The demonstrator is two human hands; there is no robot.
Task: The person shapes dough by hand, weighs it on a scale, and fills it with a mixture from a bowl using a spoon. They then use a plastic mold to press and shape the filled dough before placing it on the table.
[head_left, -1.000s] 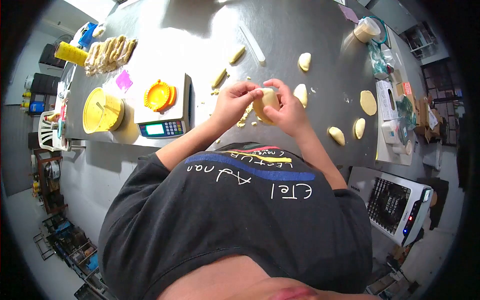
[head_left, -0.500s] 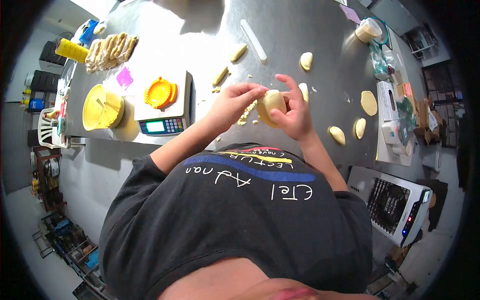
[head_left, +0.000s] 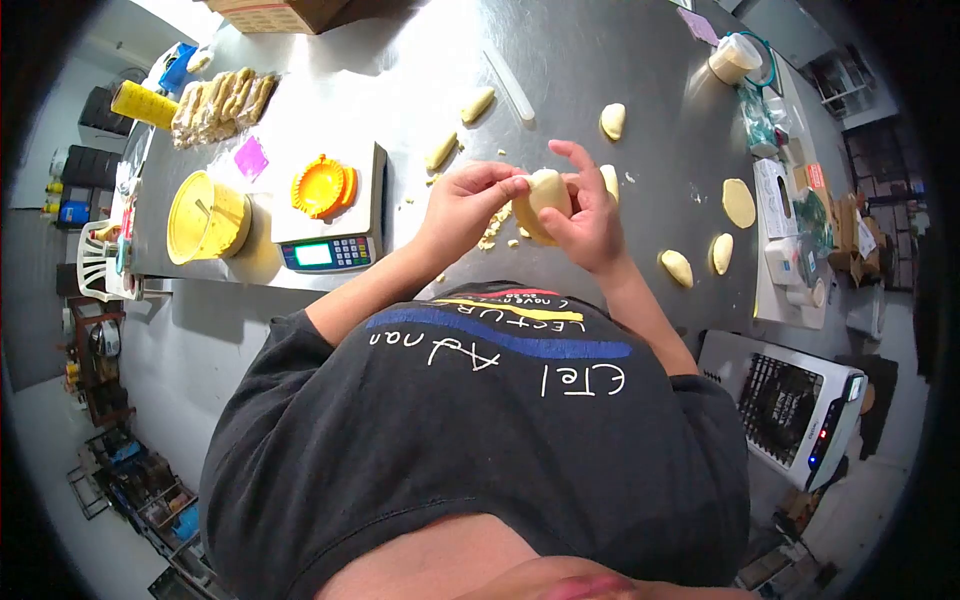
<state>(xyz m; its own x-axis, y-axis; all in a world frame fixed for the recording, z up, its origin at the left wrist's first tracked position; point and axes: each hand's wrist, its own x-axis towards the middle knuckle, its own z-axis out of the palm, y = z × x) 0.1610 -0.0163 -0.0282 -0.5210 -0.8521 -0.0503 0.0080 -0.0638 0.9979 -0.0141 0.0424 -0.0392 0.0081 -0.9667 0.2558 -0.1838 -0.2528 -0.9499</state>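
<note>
Held between both hands in front of my chest is a folded, pale dough turnover (head_left: pixel 541 207). The fingertips of my left hand (head_left: pixel 468 207) pinch its left edge. My right hand (head_left: pixel 592 222) cups the other side with the thumb across the front and the index finger raised. Dough crumbs (head_left: pixel 490 238) lie on the metal table just below. A half-hidden turnover (head_left: pixel 609 181) sits behind my right fingers. To the left are two rolled lengths of filling (head_left: pixel 441 151) (head_left: pixel 478 103).
Several finished turnovers (head_left: pixel 677 268) and a flat dough disc (head_left: pixel 738 204) lie to the right. At left stand a scale (head_left: pixel 330 253) bearing an orange dough press (head_left: pixel 322 187), and a tub (head_left: pixel 208 220). A white rolling pin (head_left: pixel 508 85) and a cardboard box (head_left: pixel 275 14) are farther back.
The hands stay on the turnover with slight finger shifts, the left fingers having moved a little along its edge. The cardboard box has come into clearer view at the top.
</note>
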